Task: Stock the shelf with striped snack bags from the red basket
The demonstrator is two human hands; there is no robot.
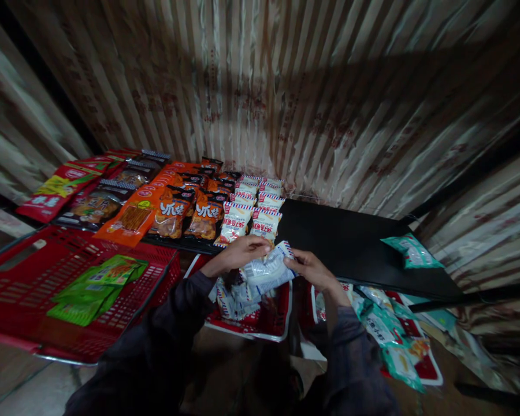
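Between my two hands is a white snack bag (266,271) with a red and blue striped edge, its printed back turned up. My right hand (314,270) grips the bag's right edge with thumb and fingers. At its upper left, my left hand (242,253) has its fingers curled against the bag. Below it, more white bags (236,300) lie in a small red basket (286,320) with a white rim. Just beyond my hands, matching white bags (234,222) stand in two rows on a black shelf (329,237).
Left of the white rows are orange-and-black bags (172,214), a long orange pack (132,219), dark packs (93,205) and red packs (56,188). A red basket (8,294) holds green packs (97,286). One teal bag (411,252) lies on the shelf's right; others (381,326) fill a right-hand basket.
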